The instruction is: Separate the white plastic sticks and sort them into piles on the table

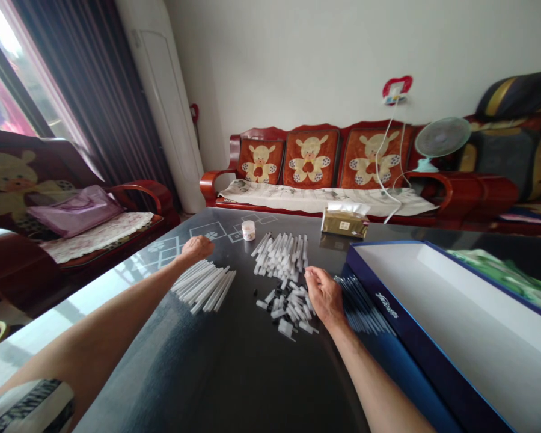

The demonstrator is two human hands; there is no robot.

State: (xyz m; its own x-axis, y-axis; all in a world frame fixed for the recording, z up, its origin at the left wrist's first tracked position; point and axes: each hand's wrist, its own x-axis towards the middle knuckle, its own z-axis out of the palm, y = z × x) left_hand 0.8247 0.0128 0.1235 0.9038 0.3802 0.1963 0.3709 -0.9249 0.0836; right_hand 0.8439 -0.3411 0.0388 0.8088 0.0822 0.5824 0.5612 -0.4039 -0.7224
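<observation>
My left hand (198, 248) is closed just above the far end of a bundle of white sticks (207, 285); whatever it grips is hidden. My right hand (324, 291) has its thumb and fingers pinched together beside a heap of small translucent and black pieces (291, 307); anything between the fingertips is too small to name. Behind that heap lies a pile of translucent tubes (280, 255). Dark slender rods (363, 307) lie to the right of my right hand, along the box.
An open blue box (433, 349) with a white inside takes up the table's right side. A small round jar (248, 231) and a tissue box (344, 221) stand toward the far edge. Green plastic (509, 276) lies behind the box. Beyond the table is a wooden sofa (313, 159).
</observation>
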